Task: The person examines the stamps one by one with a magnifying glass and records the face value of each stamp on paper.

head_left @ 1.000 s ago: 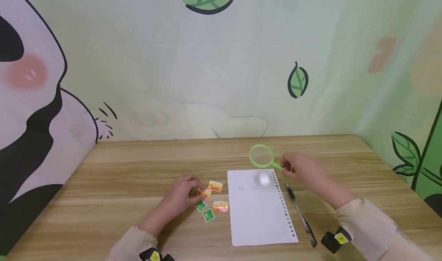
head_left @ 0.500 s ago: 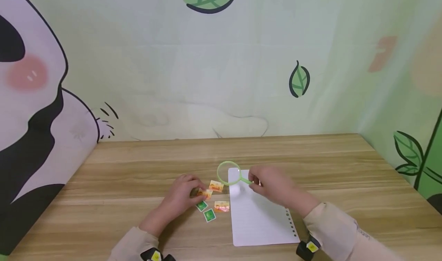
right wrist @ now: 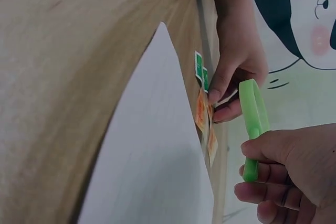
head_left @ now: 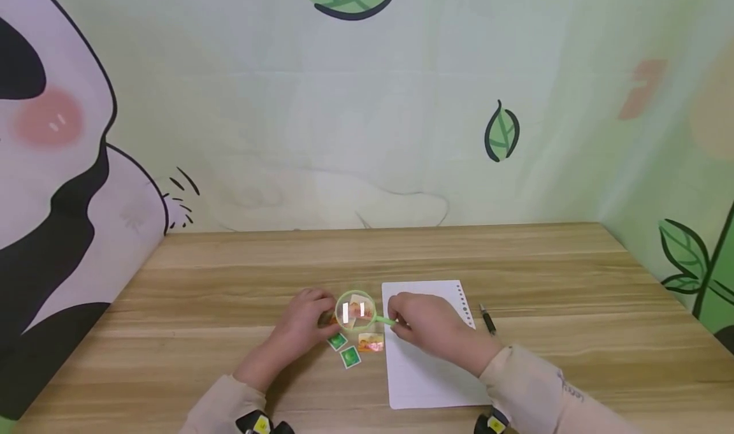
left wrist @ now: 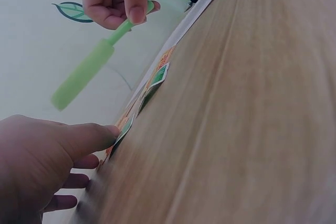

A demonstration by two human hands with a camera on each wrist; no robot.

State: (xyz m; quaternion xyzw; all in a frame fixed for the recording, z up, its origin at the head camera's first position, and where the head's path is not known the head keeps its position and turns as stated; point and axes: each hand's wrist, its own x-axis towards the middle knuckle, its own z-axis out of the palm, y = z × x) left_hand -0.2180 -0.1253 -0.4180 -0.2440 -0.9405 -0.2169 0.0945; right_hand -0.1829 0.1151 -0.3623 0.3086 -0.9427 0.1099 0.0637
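My right hand [head_left: 432,325] pinches the handle of a green-rimmed magnifying glass [head_left: 355,310], with thumb and fingers round it in the right wrist view. The lens is raised above the table and overlaps orange stamp-like picture pieces in the head view. My left hand [head_left: 304,319] rests on the table at the lens's left side, its thumb and fingertips touching an orange piece [right wrist: 210,113] that is partly hidden. Two green stamp-like pieces [head_left: 350,357] lie just below the left thumb. Another orange piece [head_left: 370,343] lies beside the paper's left edge.
A white lined sheet [head_left: 427,376] with punched holes lies under my right hand and forearm. To its right is a black-tipped pen [head_left: 487,319], mostly hidden by the arm. A wall covering with a panda and leaves [head_left: 355,102] stands behind the wooden table [head_left: 229,281].
My right hand has carried the magnifying glass left and toward me, from above the paper's top edge to over the orange pieces. The left hand stays in place.
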